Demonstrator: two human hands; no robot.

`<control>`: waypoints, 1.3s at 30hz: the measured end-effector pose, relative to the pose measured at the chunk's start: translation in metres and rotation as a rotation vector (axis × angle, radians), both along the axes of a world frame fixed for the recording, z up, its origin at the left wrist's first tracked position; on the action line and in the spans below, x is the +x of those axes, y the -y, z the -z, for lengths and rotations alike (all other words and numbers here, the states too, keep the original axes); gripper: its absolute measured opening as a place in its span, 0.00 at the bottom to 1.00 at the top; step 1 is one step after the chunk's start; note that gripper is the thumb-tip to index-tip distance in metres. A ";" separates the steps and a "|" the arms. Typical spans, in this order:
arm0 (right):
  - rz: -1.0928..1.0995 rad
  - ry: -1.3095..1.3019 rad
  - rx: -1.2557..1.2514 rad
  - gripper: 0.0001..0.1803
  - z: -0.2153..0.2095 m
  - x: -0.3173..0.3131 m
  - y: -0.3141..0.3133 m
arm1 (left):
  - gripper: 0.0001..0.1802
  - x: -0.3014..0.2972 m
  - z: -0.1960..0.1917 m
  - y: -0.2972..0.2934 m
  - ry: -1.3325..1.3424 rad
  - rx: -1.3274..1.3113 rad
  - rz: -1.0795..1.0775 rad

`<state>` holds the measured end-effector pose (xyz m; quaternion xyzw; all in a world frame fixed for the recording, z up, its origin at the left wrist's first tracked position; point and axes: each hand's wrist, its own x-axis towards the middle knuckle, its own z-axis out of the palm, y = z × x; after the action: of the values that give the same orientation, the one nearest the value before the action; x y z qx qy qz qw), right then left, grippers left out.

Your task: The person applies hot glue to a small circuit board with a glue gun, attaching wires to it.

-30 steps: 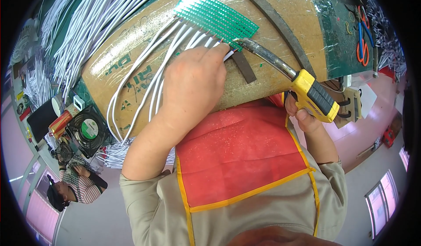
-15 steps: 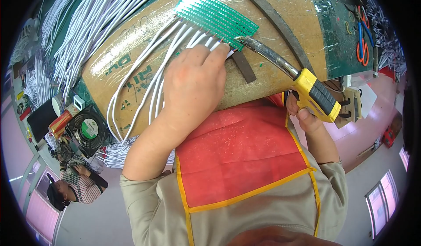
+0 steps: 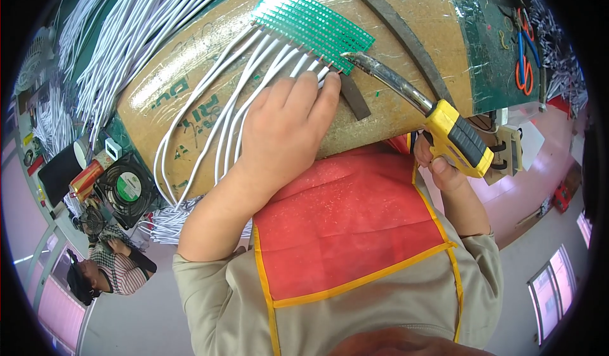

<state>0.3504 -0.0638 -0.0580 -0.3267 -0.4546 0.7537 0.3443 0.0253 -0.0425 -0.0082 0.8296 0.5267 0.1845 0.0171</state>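
Pressing flat, the left hand (image 3: 285, 131) pins white wires (image 3: 216, 108) steady against the cardboard-covered counter (image 3: 393, 19); the right hand (image 3: 441, 162), grip closed around the yellow-handled soldering iron (image 3: 412, 99), touches its tip to the green circuit strips (image 3: 311, 23).

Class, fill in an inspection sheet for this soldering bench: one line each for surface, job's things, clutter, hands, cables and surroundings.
Surface: brown cardboard sheet taped over a green bench mat.
Job's things: green perforated circuit strips with white wires at their edge; yellow-and-black soldering iron, tip at the strips' corner.
Clutter: red-handled scissors, black cooling fan, dark rubber strip.
Hands: left hand presses flat on the wires; right hand grips the iron's handle.
Cables: loose bundle of white wires fanned across the upper left.
Surroundings: another person in a striped top below left; pink floor.
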 end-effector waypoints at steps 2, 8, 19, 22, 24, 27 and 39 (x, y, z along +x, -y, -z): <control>0.006 -0.004 -0.009 0.30 0.001 0.000 0.002 | 0.22 0.001 -0.003 0.000 0.004 -0.039 -0.016; 0.016 0.021 -0.001 0.31 0.005 0.006 0.006 | 0.23 0.002 -0.003 -0.001 0.041 -0.111 -0.013; -0.014 0.054 -0.001 0.30 0.011 0.014 0.013 | 0.22 0.001 0.003 -0.004 0.085 -0.087 0.003; -0.015 0.065 -0.004 0.29 0.011 0.014 0.014 | 0.22 0.003 -0.001 -0.003 0.034 -0.102 -0.016; -0.033 0.068 0.000 0.29 0.011 0.015 0.013 | 0.21 0.002 0.003 -0.003 0.019 -0.073 0.003; -0.037 0.075 -0.002 0.29 0.009 0.014 0.014 | 0.22 0.002 0.003 -0.003 -0.009 -0.030 0.021; -0.041 -0.016 0.055 0.30 0.020 0.019 0.019 | 0.22 0.009 -0.011 -0.003 -0.075 -0.098 -0.018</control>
<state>0.3693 -0.0827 -0.0783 -0.3015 -0.4790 0.7504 0.3414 0.0344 -0.0395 0.0031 0.8292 0.5430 0.1275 0.0363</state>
